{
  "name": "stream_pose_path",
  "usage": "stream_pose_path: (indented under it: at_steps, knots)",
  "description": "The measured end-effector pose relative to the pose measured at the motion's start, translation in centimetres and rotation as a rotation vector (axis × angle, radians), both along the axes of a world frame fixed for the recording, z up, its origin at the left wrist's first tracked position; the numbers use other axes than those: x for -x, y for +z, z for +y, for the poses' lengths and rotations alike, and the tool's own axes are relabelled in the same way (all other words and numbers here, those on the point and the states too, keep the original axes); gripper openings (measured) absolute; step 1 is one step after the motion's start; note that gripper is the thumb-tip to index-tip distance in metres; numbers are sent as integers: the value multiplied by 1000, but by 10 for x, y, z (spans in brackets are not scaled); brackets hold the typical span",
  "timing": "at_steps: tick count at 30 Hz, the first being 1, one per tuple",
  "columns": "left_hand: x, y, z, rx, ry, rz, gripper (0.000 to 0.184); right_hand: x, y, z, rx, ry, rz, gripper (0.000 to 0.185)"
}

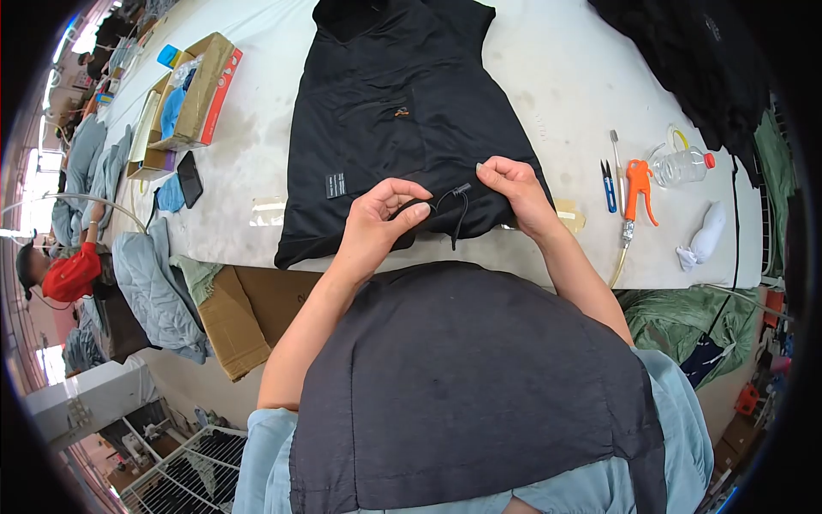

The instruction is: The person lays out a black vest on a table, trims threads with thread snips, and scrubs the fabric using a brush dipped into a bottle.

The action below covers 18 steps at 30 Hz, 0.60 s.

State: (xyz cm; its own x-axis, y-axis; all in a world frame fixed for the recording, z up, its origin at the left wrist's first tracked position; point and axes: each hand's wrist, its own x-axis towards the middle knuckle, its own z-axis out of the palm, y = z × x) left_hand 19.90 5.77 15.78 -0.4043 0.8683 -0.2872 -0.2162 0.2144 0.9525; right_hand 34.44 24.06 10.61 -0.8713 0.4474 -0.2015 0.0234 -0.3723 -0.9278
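Note:
A black sleeveless garment [368, 141] lies spread on the white table, with a small orange logo and a dark printed label [335, 186] near its lower left. At its bottom hem, a black drawcord [459, 224] with a cord lock [463, 188] hangs in a loop. My left hand [381, 214] is at the hem left of the cord lock, its thumb and curled fingers closing on the drawcord. On the other side, my right hand [521, 193] pinches the garment's hem between thumb and fingers, close to the cord lock.
On the right lie blue thread snips [609, 186], an orange air gun [637, 190] with a hose, a plastic bottle [682, 165] and a white cloth bundle [707, 233]. A cardboard box [204, 98] and a phone [189, 177] are left. A person in red [73, 272] is far left.

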Motion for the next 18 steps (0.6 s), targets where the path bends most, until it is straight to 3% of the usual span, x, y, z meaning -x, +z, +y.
stream_pose_path:
  at_steps: [5, 9, 12, 15, 18]
  knots:
    - [7, 4, 3, -54, -54, -61, 28, -2, -3, 3, -22, -36, -7, 16]
    - [17, 11, 2, -34, -122, -37, 28, -5, 21, -9, -207, -62, -81, 20]
    - [30, 9, 7, 10, -186, -207, 24, -5, 39, -23, -385, -44, -82, 18]
    - [30, 2, 17, 84, -353, -42, 14, 4, 48, -39, -471, -69, -34, 16]
    - [28, 9, 20, 91, -447, -205, 11, 5, 50, -44, -565, -131, -52, 18]
